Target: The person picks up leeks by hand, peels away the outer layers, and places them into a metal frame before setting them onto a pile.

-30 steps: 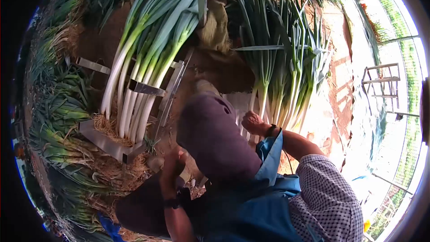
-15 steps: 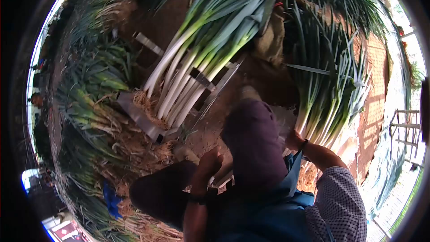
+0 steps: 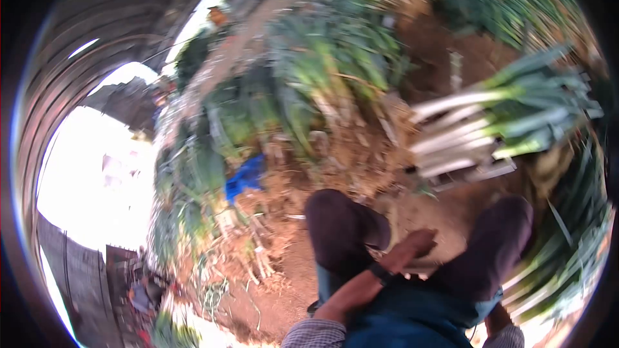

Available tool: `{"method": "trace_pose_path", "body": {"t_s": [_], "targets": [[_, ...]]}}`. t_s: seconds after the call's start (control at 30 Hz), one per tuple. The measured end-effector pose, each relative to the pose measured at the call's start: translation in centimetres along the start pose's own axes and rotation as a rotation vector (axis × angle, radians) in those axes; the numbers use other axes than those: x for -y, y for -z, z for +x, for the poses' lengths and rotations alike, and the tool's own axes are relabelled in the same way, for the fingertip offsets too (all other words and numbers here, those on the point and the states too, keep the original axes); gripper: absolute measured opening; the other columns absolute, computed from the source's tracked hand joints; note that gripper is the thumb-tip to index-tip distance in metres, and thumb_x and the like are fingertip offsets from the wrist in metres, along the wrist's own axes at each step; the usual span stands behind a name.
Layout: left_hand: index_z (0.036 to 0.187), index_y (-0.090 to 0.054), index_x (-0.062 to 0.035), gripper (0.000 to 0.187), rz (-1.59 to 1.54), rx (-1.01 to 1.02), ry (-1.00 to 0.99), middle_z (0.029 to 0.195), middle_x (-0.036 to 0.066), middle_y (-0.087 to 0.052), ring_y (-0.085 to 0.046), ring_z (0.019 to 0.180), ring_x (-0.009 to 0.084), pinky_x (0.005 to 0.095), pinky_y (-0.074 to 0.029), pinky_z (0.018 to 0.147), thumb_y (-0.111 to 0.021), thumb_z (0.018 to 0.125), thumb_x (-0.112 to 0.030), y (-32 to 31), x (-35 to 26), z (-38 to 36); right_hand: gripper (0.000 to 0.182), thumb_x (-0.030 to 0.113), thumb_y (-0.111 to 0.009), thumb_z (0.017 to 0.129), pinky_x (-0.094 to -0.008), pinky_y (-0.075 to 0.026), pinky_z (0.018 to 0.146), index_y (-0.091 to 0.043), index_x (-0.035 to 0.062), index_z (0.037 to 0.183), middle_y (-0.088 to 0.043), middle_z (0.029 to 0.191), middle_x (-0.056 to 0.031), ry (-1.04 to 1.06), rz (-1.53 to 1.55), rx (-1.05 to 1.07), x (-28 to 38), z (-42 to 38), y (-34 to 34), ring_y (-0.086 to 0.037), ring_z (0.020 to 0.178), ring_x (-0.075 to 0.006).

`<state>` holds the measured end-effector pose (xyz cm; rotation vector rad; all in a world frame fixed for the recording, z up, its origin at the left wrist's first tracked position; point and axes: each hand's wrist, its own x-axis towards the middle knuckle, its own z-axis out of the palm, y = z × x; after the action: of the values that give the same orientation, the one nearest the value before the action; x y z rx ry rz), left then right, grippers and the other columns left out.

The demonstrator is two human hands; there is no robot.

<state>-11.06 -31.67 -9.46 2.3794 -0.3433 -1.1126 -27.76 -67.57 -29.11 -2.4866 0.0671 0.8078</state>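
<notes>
My left hand [image 3: 412, 248] hangs between my knees over the bare soil, fingers loosely curled, with nothing visible in it. My right hand [image 3: 498, 319] is mostly hidden behind my right knee; only the wrist area shows, close to a pile of leeks [image 3: 561, 270] at the right. In front of me, cleaned leeks [image 3: 458, 132] with white stems lie side by side on a low metal frame [image 3: 480, 174], their green tops pointing right. The whole view is smeared by motion.
Untrimmed leeks [image 3: 322, 71] with dirty roots lie in long rows at the left and back. A blue cloth or bag [image 3: 245, 179] lies among them. More leeks [image 3: 516, 0] are heaped at the far right. A person [image 3: 145, 296] is at the lower left.
My view has swung left, so the metal frame with leeks now appears farther right. My right hand, earlier at the right-hand leek pile, is now mostly hidden behind my knee.
</notes>
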Motion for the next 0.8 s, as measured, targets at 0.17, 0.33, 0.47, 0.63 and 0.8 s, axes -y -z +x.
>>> {"method": "trace_pose_path", "body": {"t_s": [0.17, 0.33, 0.47, 0.63, 0.8], "targets": [[0.129, -0.054, -0.0039, 0.041, 0.038, -0.18, -0.064, 0.119, 0.025, -0.063, -0.059, 0.114, 0.0427, 0.0478, -0.049, 0.093, -0.06, 0.093, -0.022, 3.2, -1.2, -4.6, 0.023, 0.028, -0.064, 0.083, -0.0383, -0.051, 0.085, -0.074, 0.019, 0.102, -0.074, 0.096, -0.0032, -0.073, 0.084, 0.009, 0.9, -1.5, 0.3, -0.068, 0.098, -0.0228], [0.129, -0.053, -0.0016, 0.041, 0.068, -0.124, -0.006, 0.118, 0.026, -0.063, -0.059, 0.114, 0.0432, 0.0485, -0.048, 0.093, -0.061, 0.093, -0.02, 5.0, -2.0, -6.1, 0.025, 0.028, -0.064, 0.085, -0.0377, -0.052, 0.085, -0.073, 0.017, 0.106, -0.074, 0.098, -0.005, -0.102, 0.114, 0.02, 1.7, -2.3, 0.5, -0.068, 0.097, -0.0239], [0.125, -0.056, -0.0006, 0.04, 0.06, -0.313, -0.14, 0.114, 0.026, -0.065, -0.061, 0.109, 0.0445, 0.0504, -0.05, 0.089, -0.062, 0.091, -0.019, 4.2, -0.2, -5.2, 0.026, 0.027, -0.063, 0.086, -0.0373, -0.052, 0.084, -0.071, 0.0154, 0.108, -0.073, 0.099, -0.0065, -0.141, 0.145, 0.032, 2.5, -2.7, 0.3, -0.068, 0.097, -0.0249], [0.127, -0.054, -0.0002, 0.04, 0.086, -0.27, -0.04, 0.116, 0.026, -0.065, -0.061, 0.111, 0.0437, 0.0506, -0.05, 0.09, -0.062, 0.091, -0.016, 6.1, 0.2, -6.3, 0.027, 0.026, -0.063, 0.088, -0.0367, -0.053, 0.084, -0.07, 0.0134, 0.111, -0.073, 0.1, -0.0083, -0.146, 0.188, 0.037, 2.3, -3.2, -0.3, -0.068, 0.096, -0.026], [0.113, -0.065, -0.0014, 0.029, 0.078, -0.383, -0.228, 0.106, 0.022, -0.069, -0.068, 0.095, 0.038, 0.0473, -0.052, 0.082, -0.054, 0.091, -0.018, 7.6, 2.4, -7.4, 0.029, 0.026, -0.062, 0.09, -0.0361, -0.054, 0.083, -0.069, 0.0114, 0.114, -0.073, 0.101, -0.0102, -0.024, 0.292, 0.026, 2.5, -4.8, -2.8, -0.068, 0.096, -0.0272]]}}
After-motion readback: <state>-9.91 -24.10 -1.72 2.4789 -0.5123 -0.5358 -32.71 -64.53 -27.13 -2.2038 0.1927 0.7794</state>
